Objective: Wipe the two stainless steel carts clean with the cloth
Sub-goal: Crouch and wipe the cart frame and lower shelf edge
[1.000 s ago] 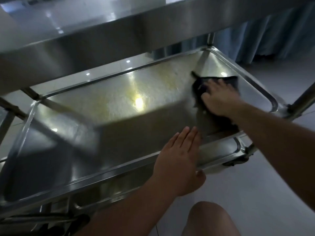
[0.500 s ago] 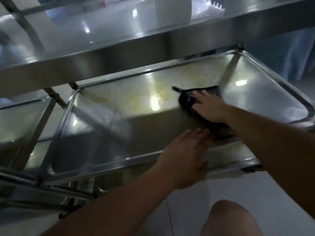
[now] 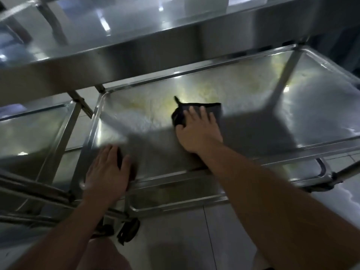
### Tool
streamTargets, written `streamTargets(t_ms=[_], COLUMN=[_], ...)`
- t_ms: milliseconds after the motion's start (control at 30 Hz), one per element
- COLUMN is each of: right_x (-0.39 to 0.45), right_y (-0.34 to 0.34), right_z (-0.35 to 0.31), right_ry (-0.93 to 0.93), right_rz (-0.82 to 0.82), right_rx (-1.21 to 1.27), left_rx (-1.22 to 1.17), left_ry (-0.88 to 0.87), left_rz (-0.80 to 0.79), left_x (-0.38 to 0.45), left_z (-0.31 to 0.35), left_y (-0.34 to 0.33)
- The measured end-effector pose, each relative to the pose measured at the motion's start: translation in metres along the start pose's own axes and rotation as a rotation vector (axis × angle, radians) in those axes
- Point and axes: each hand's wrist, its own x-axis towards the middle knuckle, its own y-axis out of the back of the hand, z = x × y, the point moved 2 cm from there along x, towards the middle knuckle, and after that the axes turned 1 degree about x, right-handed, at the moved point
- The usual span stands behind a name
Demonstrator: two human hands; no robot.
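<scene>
The right hand (image 3: pixel 196 131) has slid the dark cloth (image 3: pixel 198 112) leftward along the cart's lower shelf (image 3: pixel 292 121), from the shelf's far right corner a second ago to about its middle now. It presses the cloth flat with spread, straight fingers. The left hand (image 3: pixel 106 172) has shifted left too, and now rests open, palm down, on the shelf's near rim towards its left corner (bracing, it seems). Yellowish smears still show beyond the cloth, so this shelf looks only partly wiped. The raised rim bounds the stroke; left of the cloth the shelf lies open up to that rim. The top shelf (image 3: pixel 136 55) overhangs, limiting headroom. A second cart (image 3: pixel 31 129) stands just left.
</scene>
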Motion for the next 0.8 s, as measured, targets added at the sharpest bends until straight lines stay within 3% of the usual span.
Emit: streamTargets(t_ms=[100,200,367,500,633,800], right_x=[0.003,0.002,-0.011,-0.006,0.013,0.019], right_y=[-0.008,0.002,0.040,0.031,-0.008,-0.050], right_z=[-0.031,-0.005,0.096,0.082,-0.021,-0.144], right_ry=[0.140,0.118,-0.323,-0.539,-0.340,0.182], right_rz=[-0.066,-0.033,0.173,0.167,0.131,-0.069], right_rx=[-0.004,-0.011,0.007,0.041,-0.007,0.002], left_rx=[0.001,-0.014,-0.023,-0.024,-0.057,-0.103], left_ry=[0.011,0.010,0.008,0.003,0.006,-0.027], left_rz=[0.001,0.000,0.006,0.017,0.041,0.027], left_x=[-0.003,-0.004,-0.004,-0.005,-0.005,-0.007], left_z=[0.000,0.000,-0.001,0.002,0.001,-0.003], left_y=[0.002,0.000,-0.002,0.000,0.000,-0.002])
